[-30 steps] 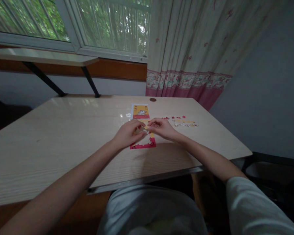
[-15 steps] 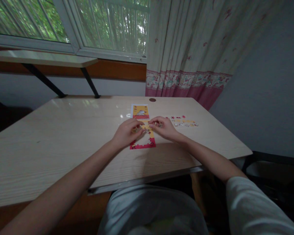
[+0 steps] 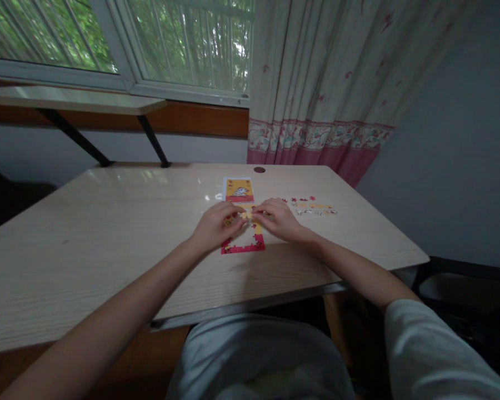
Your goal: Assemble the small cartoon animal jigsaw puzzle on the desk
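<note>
A partly built jigsaw puzzle [image 3: 245, 244] with a red border and yellow inside lies on the light wooden table [image 3: 108, 233]. My left hand [image 3: 216, 225] and my right hand [image 3: 279, 219] rest on its upper part, fingertips meeting over a small yellow puzzle piece [image 3: 246, 214]. Both hands have their fingers curled and pinched toward that piece. A small reference picture card [image 3: 239, 189], yellow and red, lies just beyond the puzzle.
Several loose puzzle pieces [image 3: 310, 206] are scattered to the right of my right hand. A round cable hole [image 3: 259, 170] sits at the table's far edge. Behind it are a window, a shelf [image 3: 75, 99] on brackets and a flowered curtain [image 3: 316, 83].
My hands have drawn slightly closer together over the puzzle's top; the right hand shifted a little to the left. Nothing else has moved.
</note>
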### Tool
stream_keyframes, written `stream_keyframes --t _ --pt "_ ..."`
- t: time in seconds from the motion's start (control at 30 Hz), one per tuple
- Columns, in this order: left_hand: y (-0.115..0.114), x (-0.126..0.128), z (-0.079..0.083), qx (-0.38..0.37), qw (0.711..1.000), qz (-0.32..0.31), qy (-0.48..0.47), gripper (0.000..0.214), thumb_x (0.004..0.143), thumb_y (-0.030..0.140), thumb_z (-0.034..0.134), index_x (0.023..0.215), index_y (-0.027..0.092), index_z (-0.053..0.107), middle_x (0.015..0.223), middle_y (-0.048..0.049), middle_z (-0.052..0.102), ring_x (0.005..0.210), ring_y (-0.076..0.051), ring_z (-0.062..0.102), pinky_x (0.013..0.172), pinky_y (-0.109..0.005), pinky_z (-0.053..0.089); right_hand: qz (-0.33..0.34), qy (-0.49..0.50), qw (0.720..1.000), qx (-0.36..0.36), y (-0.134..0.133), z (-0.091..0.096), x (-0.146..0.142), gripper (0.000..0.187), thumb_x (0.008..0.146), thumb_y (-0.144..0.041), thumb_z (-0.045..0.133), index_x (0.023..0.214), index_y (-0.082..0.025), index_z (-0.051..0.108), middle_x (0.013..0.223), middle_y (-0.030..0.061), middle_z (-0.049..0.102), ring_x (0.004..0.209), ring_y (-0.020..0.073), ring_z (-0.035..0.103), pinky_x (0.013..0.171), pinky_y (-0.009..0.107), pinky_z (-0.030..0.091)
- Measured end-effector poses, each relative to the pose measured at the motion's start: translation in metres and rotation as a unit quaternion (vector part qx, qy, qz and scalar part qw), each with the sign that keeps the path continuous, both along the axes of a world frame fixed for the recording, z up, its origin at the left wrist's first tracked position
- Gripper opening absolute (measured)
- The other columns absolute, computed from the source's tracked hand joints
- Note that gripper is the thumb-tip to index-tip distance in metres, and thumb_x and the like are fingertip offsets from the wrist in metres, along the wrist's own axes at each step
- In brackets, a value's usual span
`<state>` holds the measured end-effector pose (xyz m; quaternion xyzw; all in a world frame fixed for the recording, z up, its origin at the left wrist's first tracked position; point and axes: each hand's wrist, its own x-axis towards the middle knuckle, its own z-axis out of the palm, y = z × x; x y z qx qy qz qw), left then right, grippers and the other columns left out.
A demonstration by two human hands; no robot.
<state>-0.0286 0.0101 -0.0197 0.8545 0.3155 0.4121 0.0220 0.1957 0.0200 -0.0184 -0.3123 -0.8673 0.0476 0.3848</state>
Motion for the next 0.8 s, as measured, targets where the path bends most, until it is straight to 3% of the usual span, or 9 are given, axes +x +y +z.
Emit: stream_keyframes --t 0.17,0.23,0.33,0.4,0.47,0.53,0.6,0.7,0.8 --pt "0.001 -0.002 0.0 -0.014 1.0 0.01 -0.007 0.024 0.086 0.036 0.063 0.101 0.017 0.065 0.089 -0.0067 0.068 0.079 -0.018 0.063 0.072 -0.031 0.051 0.018 0.138 0.971 -0.192 0.004 -0.003 -0.006 0.022 0.086 -0.039 0.063 0.083 -0.019 0.067 0.081 0.0039 0.067 0.072 0.0139 0.054 0.071 0.03 0.039" --pt "0.003 -0.003 0.0 -0.026 0.999 0.019 -0.012 0.025 0.086 0.035 0.063 0.105 0.018 0.064 0.088 -0.006 0.068 0.078 -0.017 0.062 0.07 -0.03 0.05 0.051 0.228 0.911 -0.34 0.007 -0.003 -0.007 0.028 0.079 -0.046 0.069 0.078 -0.018 0.065 0.074 0.0012 0.062 0.064 0.011 0.049 0.063 0.026 0.037" --pt "0.005 -0.006 0.0 -0.036 0.999 0.035 -0.019 0.024 0.087 0.034 0.062 0.104 0.018 0.064 0.085 -0.0049 0.066 0.075 -0.017 0.06 0.068 -0.03 0.049 0.118 0.319 0.774 -0.535 0.01 -0.002 -0.005 0.039 0.065 -0.05 0.08 0.073 -0.017 0.06 0.065 -0.0035 0.053 0.054 0.0066 0.038 0.052 0.022 0.03" --pt "0.007 -0.007 -0.001 -0.039 0.998 0.042 -0.021 0.023 0.087 0.034 0.061 0.102 0.017 0.065 0.082 -0.0043 0.065 0.073 -0.016 0.059 0.067 -0.029 0.048 0.149 0.342 0.7 -0.609 0.009 -0.001 -0.002 0.041 0.059 -0.046 0.085 0.072 -0.017 0.059 0.063 -0.005 0.05 0.052 0.0052 0.034 0.05 0.021 0.027" --pt "0.008 -0.008 -0.001 -0.04 0.998 0.044 -0.019 0.022 0.087 0.034 0.06 0.1 0.017 0.066 0.08 -0.0038 0.065 0.071 -0.016 0.059 0.066 -0.029 0.048 0.165 0.34 0.665 -0.644 0.008 0.0 0.0 0.041 0.057 -0.042 0.086 0.073 -0.017 0.058 0.063 -0.0052 0.049 0.053 0.0051 0.035 0.05 0.02 0.028" --pt "0.009 -0.009 -0.001 -0.039 0.998 0.045 -0.017 0.022 0.088 0.034 0.058 0.1 0.017 0.066 0.079 -0.0036 0.064 0.07 -0.015 0.058 0.066 -0.029 0.047 0.165 0.326 0.672 -0.644 0.008 -0.002 -0.001 0.039 0.059 -0.042 0.085 0.073 -0.017 0.059 0.062 -0.0048 0.049 0.053 0.0057 0.035 0.049 0.021 0.028" --pt "0.009 -0.009 -0.001 -0.04 0.998 0.048 -0.014 0.023 0.088 0.035 0.058 0.099 0.017 0.066 0.078 -0.0034 0.064 0.07 -0.015 0.058 0.066 -0.029 0.047 0.143 0.308 0.721 -0.604 0.009 -0.004 -0.002 0.038 0.061 -0.045 0.082 0.072 -0.017 0.059 0.062 -0.0041 0.05 0.052 0.0065 0.034 0.049 0.022 0.028" --pt "0.009 -0.009 -0.001 -0.039 0.998 0.051 -0.013 0.022 0.088 0.035 0.058 0.099 0.017 0.066 0.079 -0.0031 0.064 0.07 -0.015 0.057 0.066 -0.028 0.047 0.072 0.265 0.849 -0.451 0.012 -0.007 -0.003 0.038 0.07 -0.053 0.073 0.075 -0.018 0.061 0.066 -0.0018 0.055 0.056 0.0088 0.04 0.054 0.024 0.034" --pt "0.011 -0.01 -0.003 -0.038 0.998 0.049 -0.012 0.022 0.088 0.034 0.058 0.098 0.016 0.066 0.079 -0.0037 0.064 0.069 -0.015 0.057 0.066 -0.028 0.046 -0.007 0.166 0.962 -0.218 0.011 -0.004 0.002 0.03 0.083 -0.049 0.063 0.083 -0.019 0.066 0.077 0.0027 0.064 0.069 0.0136 0.052 0.068 0.029 0.041"
